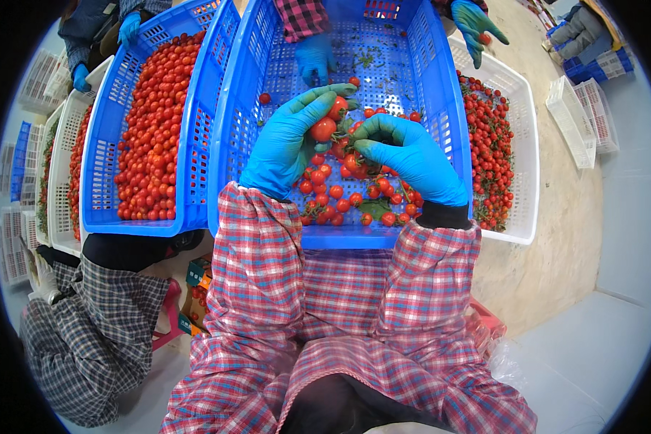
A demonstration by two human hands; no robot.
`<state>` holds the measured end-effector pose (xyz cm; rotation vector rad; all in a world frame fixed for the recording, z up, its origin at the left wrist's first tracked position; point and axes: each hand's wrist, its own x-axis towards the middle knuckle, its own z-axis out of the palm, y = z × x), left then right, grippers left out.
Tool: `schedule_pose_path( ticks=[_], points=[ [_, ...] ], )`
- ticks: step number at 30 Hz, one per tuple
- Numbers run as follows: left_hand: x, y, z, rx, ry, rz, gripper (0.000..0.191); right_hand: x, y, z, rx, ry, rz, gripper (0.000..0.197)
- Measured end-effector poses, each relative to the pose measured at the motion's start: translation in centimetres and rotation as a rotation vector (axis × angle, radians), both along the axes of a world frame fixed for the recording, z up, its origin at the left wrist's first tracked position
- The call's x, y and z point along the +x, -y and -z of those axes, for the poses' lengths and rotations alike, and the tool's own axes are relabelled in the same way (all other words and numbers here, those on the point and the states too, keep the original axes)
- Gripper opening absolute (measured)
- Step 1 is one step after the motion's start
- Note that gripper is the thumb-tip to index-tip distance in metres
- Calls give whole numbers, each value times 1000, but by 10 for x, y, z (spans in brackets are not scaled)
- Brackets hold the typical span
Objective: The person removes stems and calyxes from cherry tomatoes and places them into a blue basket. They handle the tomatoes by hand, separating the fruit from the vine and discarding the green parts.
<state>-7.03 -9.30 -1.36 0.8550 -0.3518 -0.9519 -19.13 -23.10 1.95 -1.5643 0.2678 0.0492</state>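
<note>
My left hand [288,142], in a stained blue glove, holds cherry tomatoes [323,129] between thumb and fingers. Facing it, my right hand [407,149], also gloved, has thumb and fingertips closed on the cluster of tomatoes and green stems [353,161] between the hands. Exactly what its fingertips pinch is hidden. Both hands are above a blue perforated plastic crate [347,238]. Below them in its near end lie more cherry tomatoes [336,192], some on stems, and a green leaf [375,208]. Green scraps [366,58] are scattered over the crate's far floor.
Another person's gloved hand [314,57] reaches into the far end of my crate. A second gloved hand [473,30] hangs over a white crate [523,179] of tomatoes at right. A blue crate [195,163] full of loose tomatoes stands at left, beside a seated person [92,325].
</note>
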Motion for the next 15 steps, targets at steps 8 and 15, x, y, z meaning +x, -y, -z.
schedule_pose_path(
  ticks=[8,15],
  points=[
    [-12,12,-4,319,448,-369,24,6,-2,1,-102,9,67,16],
    [-14,20,2,351,641,-481,23,-6,-3,-19,34,-19,67,16]
  ],
)
